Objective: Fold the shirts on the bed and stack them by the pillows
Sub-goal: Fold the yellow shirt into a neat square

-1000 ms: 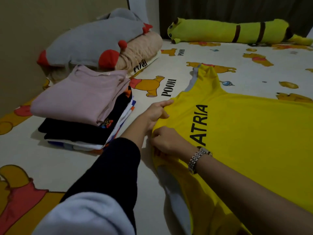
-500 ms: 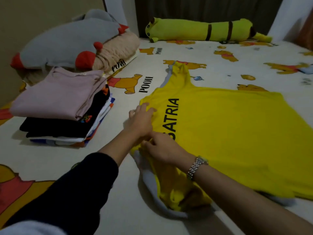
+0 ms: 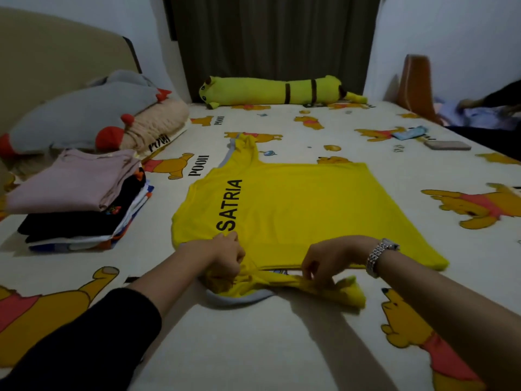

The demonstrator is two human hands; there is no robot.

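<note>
A yellow shirt [image 3: 304,210] with black "SATRIA" lettering lies flat on the bed, its far sleeve stretched toward the back. My left hand [image 3: 225,256] grips the cloth at the near shoulder. My right hand [image 3: 329,261], with a metal watch on the wrist, pinches the bunched near sleeve along the shirt's front edge. A stack of folded shirts [image 3: 81,198], pink on top and black beneath, sits at the left beside the pillows [image 3: 93,117].
A long yellow plush bolster [image 3: 279,90] lies along the back wall under a dark curtain. A small flat pink-grey object [image 3: 448,145] and a blue item [image 3: 410,133] rest at the right. Dark clothes [image 3: 496,114] lie beyond the bed's right edge.
The view has pulled back and swung right. Both hands have come to the shirt's near edge; my right hand has moved right along it and now pinches the near sleeve.
</note>
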